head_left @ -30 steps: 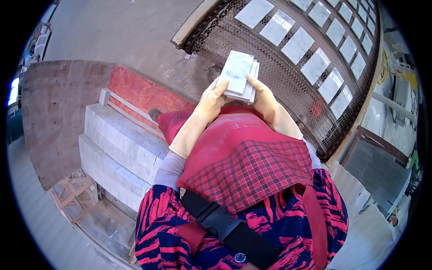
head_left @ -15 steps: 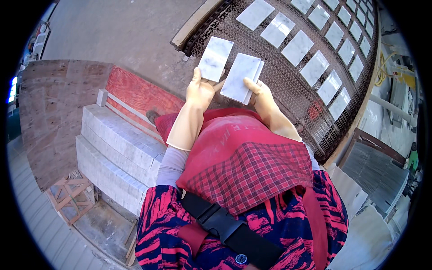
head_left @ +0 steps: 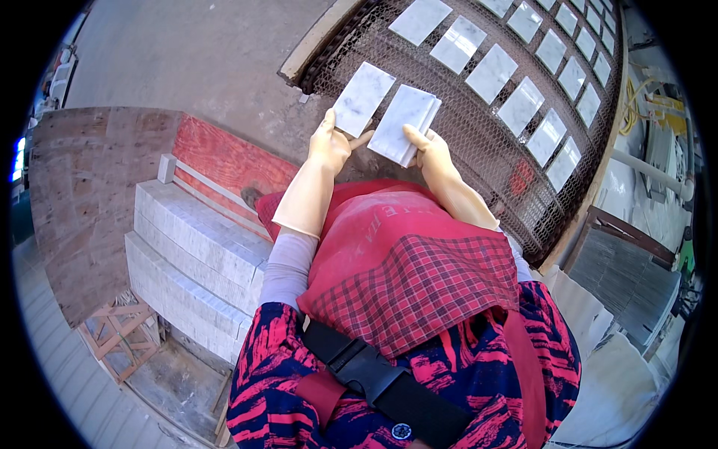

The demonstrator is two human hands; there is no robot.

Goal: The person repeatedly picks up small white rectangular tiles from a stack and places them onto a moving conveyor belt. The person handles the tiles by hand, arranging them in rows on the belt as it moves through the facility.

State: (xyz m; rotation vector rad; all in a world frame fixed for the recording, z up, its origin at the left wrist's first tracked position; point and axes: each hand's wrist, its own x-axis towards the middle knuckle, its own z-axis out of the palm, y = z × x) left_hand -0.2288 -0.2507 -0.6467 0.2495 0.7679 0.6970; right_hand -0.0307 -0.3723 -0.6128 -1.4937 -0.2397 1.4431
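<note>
Both my hands wear cream rubber gloves. My left hand point(head_left: 330, 144) grips a white marble tile point(head_left: 363, 99) with grey veins by its lower edge, thumb on the near left side. One finger of that hand points across toward the other tiles. My right hand point(head_left: 431, 148) holds a small stack of marble tiles point(head_left: 404, 123), thumb on the top face, the edge of a lower tile showing at the right. The single tile and the stack sit side by side with a narrow gap. Beyond them, rows of similar tiles point(head_left: 491, 73) lie on a wire-mesh conveyor point(head_left: 456, 127).
To my left stand long stacks of pale tiles point(head_left: 191, 239) beside a red board point(head_left: 224, 155) and a brown plywood panel point(head_left: 105, 202). A pale rail point(head_left: 321, 41) edges the conveyor's end. Dark grey slabs point(head_left: 621, 280) lean at the right, near a yellow hose point(head_left: 632, 105).
The tile in my left hand has turned clockwise and moved slightly right. The stack in my right hand has shifted a little and stays held. The tiles on the mesh sit slightly further left.
</note>
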